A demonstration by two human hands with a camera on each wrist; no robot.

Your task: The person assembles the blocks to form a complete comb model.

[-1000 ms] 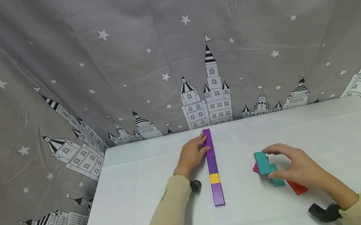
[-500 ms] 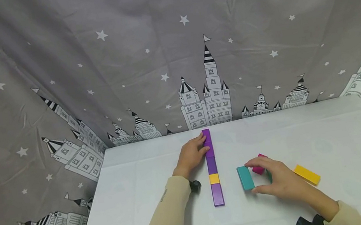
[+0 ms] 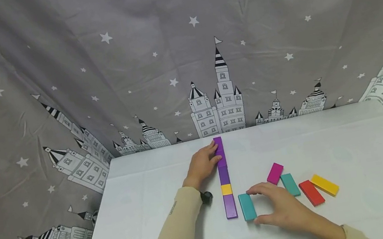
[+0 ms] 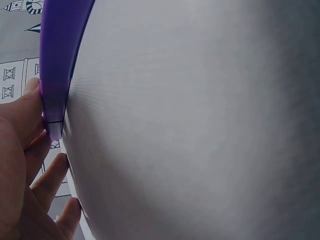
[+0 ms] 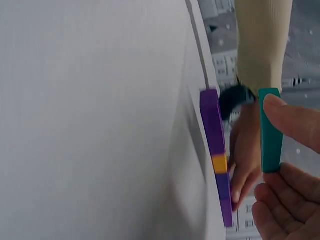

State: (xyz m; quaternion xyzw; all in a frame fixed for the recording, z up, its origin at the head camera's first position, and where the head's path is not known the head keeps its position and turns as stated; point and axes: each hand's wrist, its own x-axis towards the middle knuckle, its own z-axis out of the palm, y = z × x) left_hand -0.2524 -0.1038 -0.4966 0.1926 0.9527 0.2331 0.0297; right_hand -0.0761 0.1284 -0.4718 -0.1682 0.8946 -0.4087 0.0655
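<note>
- Got the teal block [image 3: 247, 207] pinched in the right hand [image 3: 283, 210], with the thumb at its 6 o'clock end and a fingertip at its 12. Seems like a solid grip, leaving both long sides free.
- Reading the clock off the head view, with 12 as the far side of the worktop [image 3: 135, 216]: just to 3 o'clock of the near end of the purple-and-yellow row [image 3: 224, 175], not touching. Can't tell whether lifted or resting.
- Got the left hand [image 3: 203, 167] on the row's 9 o'clock side, up near its 12 o'clock end, with fingertips against it and fingers loosely spread, not wrapped round. Press lightly there; go easy on any shove toward 3, to avoid kinking the line.
- Square up the angle. Looks tilted a hair toward 11 compared with the row.
- If setting it down, go flat and slow, then open thumb and finger evenly to avoid dragging it crooked.
- Watch for bumping the loose ones: magenta block [image 3: 275, 173] around 2 o'clock from the pinched one, spare teal block [image 3: 290, 185] between 2 and 3, red block [image 3: 311, 193] and yellow block [image 3: 324, 185] about 3.
</note>
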